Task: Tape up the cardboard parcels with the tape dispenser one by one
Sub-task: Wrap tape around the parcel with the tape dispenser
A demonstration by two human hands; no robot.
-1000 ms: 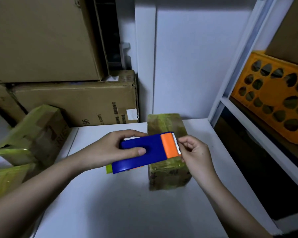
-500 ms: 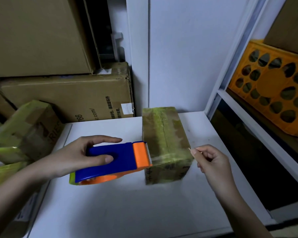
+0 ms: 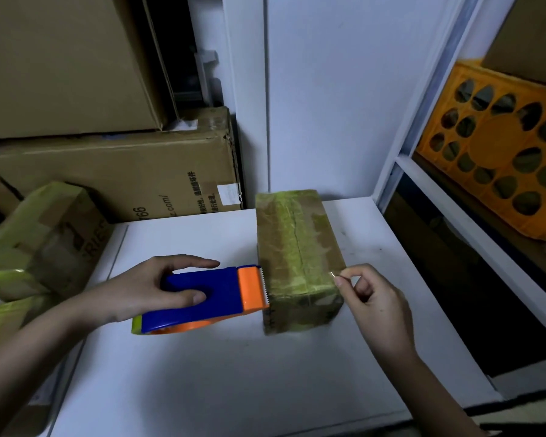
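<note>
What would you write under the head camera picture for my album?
Left hand holds the blue tape dispenser while the right hand pulls tape across a parcel.

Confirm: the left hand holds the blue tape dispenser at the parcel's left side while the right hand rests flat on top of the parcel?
Not quite. In the head view the right hand pinches the tape end at the parcel's right edge. The left hand does hold the tape dispenser there.

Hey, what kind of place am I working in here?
Probably a stockroom or small packing area: stacked cardboard cartons, a white shelving unit holding an orange crate, and taped parcels beside the table.
</note>
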